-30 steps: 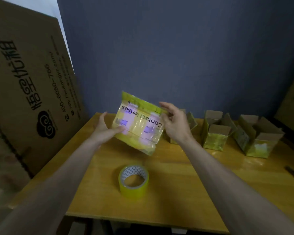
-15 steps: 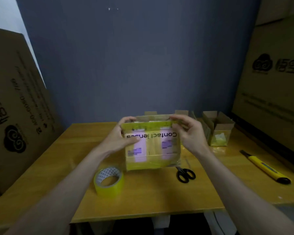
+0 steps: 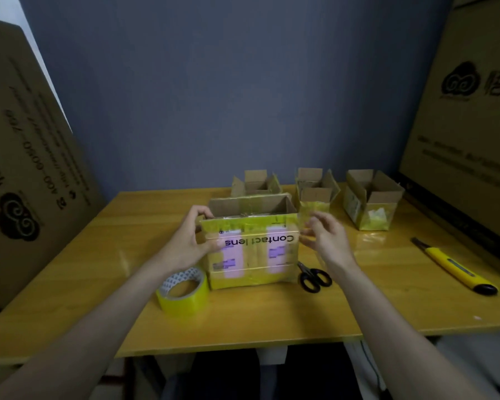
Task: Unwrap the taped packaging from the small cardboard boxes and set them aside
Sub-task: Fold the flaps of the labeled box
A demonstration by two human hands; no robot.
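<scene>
Left hand (image 3: 189, 241) grips left end of taped box (image 3: 250, 243), thumb on front, fingers curled over top edge. Box mid-table (image 3: 98, 269), open top up, long axis left-right, label upside down. Right hand (image 3: 326, 241) released, fingers loose, beside right end.

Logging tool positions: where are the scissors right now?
The scissors lie on the table, right of the taped box, below the right hand.

Yellow-taped cardboard box (image 3: 251, 249) stands open-topped, three opened boxes (image 3: 315, 194) behind.
</scene>
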